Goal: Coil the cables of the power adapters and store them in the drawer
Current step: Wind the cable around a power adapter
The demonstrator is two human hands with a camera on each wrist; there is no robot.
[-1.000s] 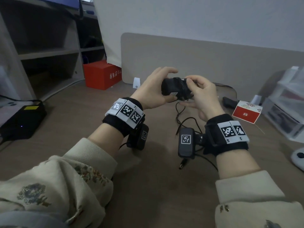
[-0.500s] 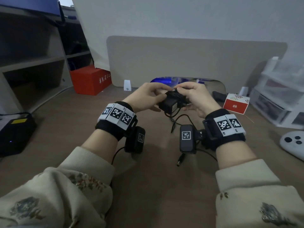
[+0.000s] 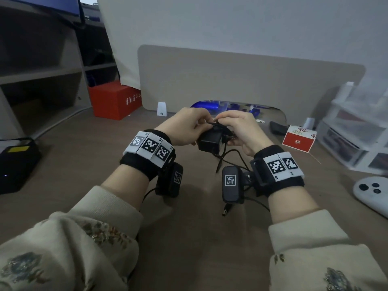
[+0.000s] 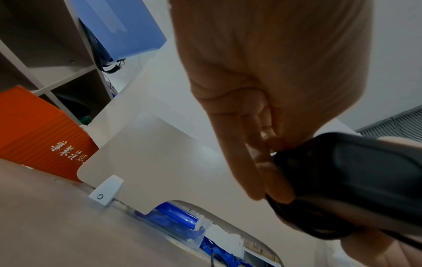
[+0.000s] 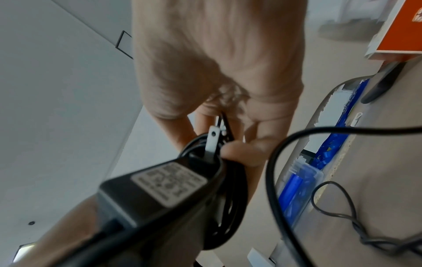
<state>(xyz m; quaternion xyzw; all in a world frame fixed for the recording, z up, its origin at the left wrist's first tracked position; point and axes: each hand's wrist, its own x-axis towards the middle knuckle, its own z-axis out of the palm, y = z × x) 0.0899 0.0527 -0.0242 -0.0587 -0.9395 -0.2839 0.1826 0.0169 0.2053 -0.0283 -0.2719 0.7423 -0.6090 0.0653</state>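
Both hands clamp the black plastic power adapter (image 3: pixel 210 140), left hand (image 3: pixel 184 128) on body, right hand (image 3: pixel 241 131) pinching wound cable (image 5: pixel 230 204) w/ loose tail hanging toward near side.

A red box (image 3: pixel 114 99) stood at the desk's back left; a smaller red-and-white box (image 3: pixel 299 138) sat tilted at right; a white game controller (image 3: pixel 370 193) lay nearer.

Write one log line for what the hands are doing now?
left hand: grips power adapter | right hand: pinches cable at prongs | loose cable end dangles | drawer: not reached
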